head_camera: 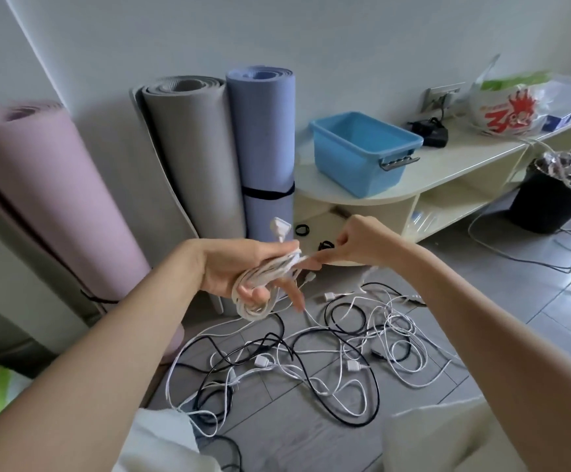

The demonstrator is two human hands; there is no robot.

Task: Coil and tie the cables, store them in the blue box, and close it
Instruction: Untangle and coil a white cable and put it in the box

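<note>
The left hand (239,270) grips a white cable coil (263,284) while the right hand (348,243) pinches its loose end at 3 o'clock, so tying it with a band looks next.

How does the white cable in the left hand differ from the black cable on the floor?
The white cable is coiled into a bundle gripped by the left hand; the black cable lies loose and tangled on the floor. One is white, the other black. One is held up, the other untouched.

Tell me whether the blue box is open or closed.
Open. The blue box on the shelf has no lid on it; its inner walls show.
</note>
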